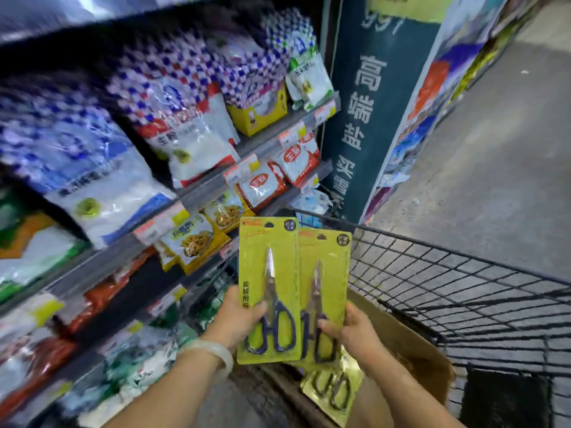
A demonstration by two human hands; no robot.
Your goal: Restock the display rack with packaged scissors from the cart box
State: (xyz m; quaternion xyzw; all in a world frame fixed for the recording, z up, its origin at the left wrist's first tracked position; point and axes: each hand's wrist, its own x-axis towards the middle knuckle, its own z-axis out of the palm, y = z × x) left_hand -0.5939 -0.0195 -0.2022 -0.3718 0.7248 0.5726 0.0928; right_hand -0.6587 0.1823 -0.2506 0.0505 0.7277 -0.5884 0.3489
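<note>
Your left hand (239,322) grips one yellow scissors pack (268,288) by its lower edge, thumb across the front. Your right hand (355,330) pinches a second pack (324,291), partly hidden behind the first. Both are upright above the cardboard box (414,344) in the wire cart (463,288) (more packs (333,387) lie inside, half covered). The shelves (197,196) are blurred.

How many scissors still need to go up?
None look hung yet; no rack is in view. The left hand holds one scissors pack, the right hand another. At least one more pack waits in the box.
</note>
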